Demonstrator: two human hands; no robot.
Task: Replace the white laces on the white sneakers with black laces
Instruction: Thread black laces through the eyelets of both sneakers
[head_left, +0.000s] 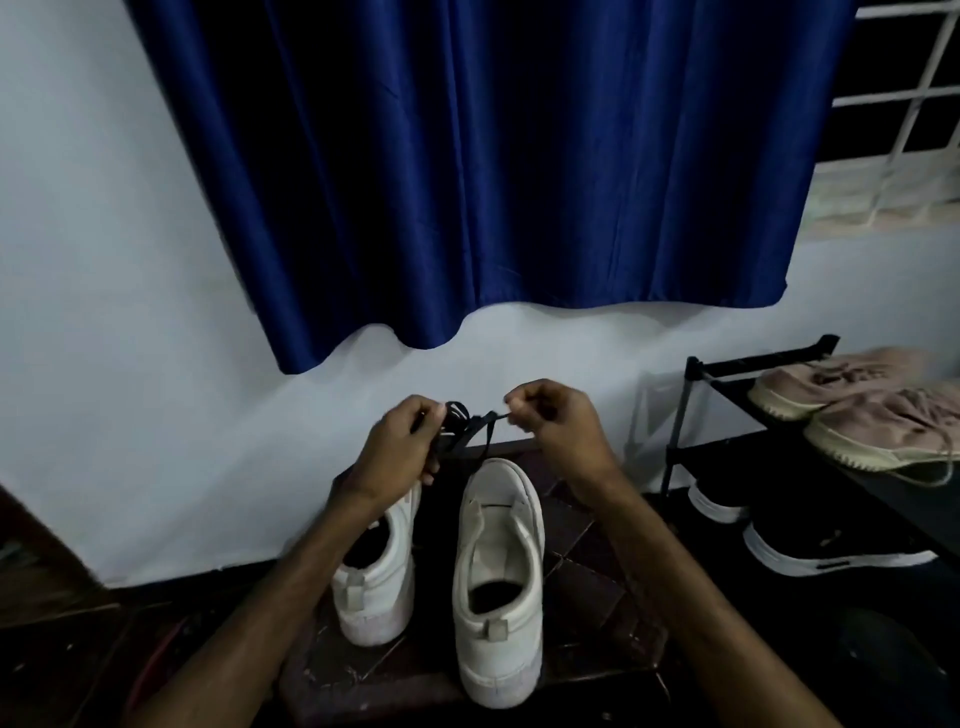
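Wall (130, 260): A pale, plain wall is seen straight ahead.
Curtain (493, 156): A deep blue curtain is hung over the wall, and its wavy hem is stopped well above the floor.
Window grille (904, 130): White bars are shown at the upper right, beside the curtain.
Floor (587, 571): Dark, worn tiles are laid below the wall, and both sneakers are stood on them.
Left sneaker (379, 571): A white sneaker is set with its heel toward the camera and its toe toward the wall. Its front part is covered by the left wrist.
Right sneaker (498, 561): The second white sneaker is placed just beside the first, apart from it by a narrow gap, with its heel toward the camera. Its tongue is exposed.
Black lace (462, 421): A bundled black lace is held in the air between the hands, above the sneakers' toes. Loose strands are let hang toward the right sneaker's toe.
Left hand (400, 447): The fingers are curled round the bundle.
Right hand (556, 421): One end of the lace is pinched between thumb and forefinger. The other fingers are folded inward.
Shoe rack (727, 374): A black rack is placed at the right by the wall.
Beige shoes (841, 384): A pinkish-beige pair is laid on the rack's top shelf.
Black shoes (831, 545): A white-soled pair is kept beneath it.
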